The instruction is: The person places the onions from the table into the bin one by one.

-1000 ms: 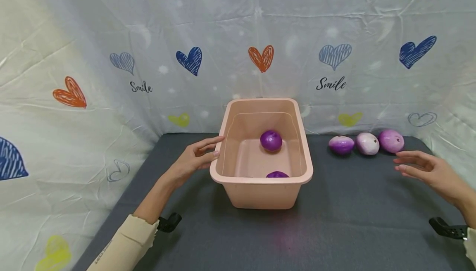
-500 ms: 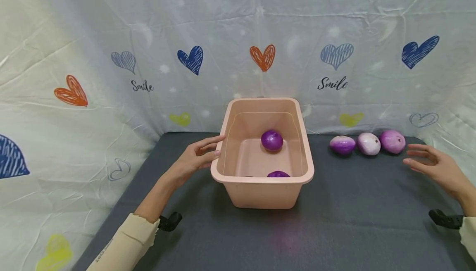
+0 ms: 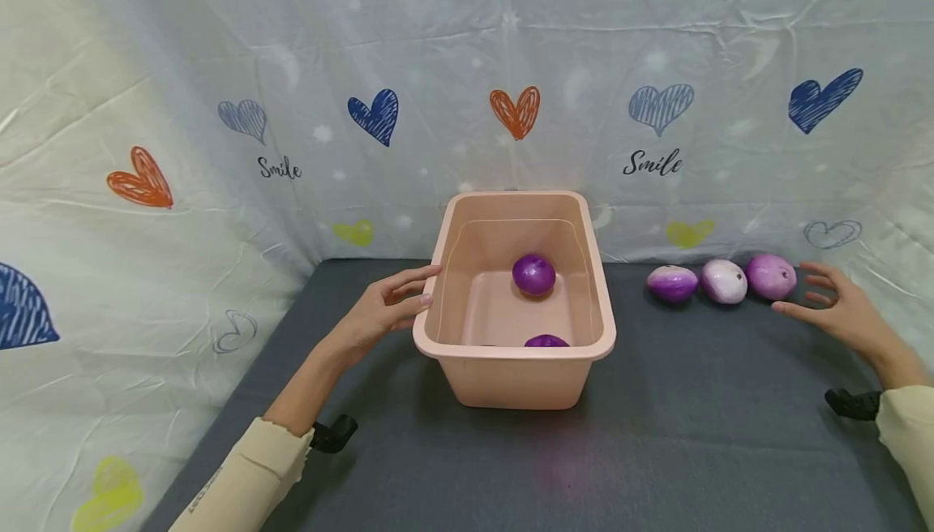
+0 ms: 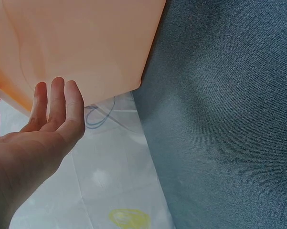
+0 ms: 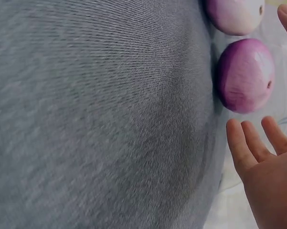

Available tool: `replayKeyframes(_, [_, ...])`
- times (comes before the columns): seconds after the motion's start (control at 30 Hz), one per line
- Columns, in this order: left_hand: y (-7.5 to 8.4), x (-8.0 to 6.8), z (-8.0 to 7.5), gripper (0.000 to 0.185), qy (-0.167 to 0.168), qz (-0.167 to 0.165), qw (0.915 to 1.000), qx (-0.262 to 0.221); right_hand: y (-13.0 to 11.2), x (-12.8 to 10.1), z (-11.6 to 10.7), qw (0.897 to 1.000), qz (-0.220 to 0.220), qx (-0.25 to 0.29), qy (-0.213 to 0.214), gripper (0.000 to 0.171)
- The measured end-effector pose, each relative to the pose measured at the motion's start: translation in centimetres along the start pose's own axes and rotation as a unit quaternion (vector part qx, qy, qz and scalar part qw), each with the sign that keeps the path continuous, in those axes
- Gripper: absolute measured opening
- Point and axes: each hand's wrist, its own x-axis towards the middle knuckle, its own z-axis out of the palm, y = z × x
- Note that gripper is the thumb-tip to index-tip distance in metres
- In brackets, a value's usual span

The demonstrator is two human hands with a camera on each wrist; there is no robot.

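Head view: left hand (image 3: pixel 383 307) rests flat against the tub (image 3: pixel 515 375), holding nothing; right hand (image 3: pixel 839 311) spread, empty, just beside the rightmost onion (image 3: pixel 770 276) at the surface's far right; right wrist view: same onion (image 5: pixel 245 75) just off the fingers (image 5: pixel 239 143).

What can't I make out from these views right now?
- Near onion in the tub: head view, mostly hidden behind the tub's front wall.
- Tub's inside: left wrist view shows only its outer wall.
- Right hand: right wrist view, cut off by the frame edge.
- Leftmost table onion: outside the right wrist view.
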Motion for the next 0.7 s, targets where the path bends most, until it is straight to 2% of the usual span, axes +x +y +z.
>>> replayKeyframes(0.2, [-0.1,-0.1,-0.1,0.056,-0.002,0.001,1.0000,0.001,0.3,1.3,0.1,1.000,0.013,-0.010,-0.008,0.103])
replayKeyframes(0.43, [0.1,-0.1,0.0,0.055,0.000,-0.001,1.0000,-0.009,0.5,2.0,-0.2,0.999,0.002,0.017,-0.035,0.094])
replayKeyframes(0.7, [0.1,-0.1,0.1,0.055,0.001,-0.001,1.0000,-0.005,0.8,2.9,0.1,1.000,-0.016,0.019,-0.012,0.087])
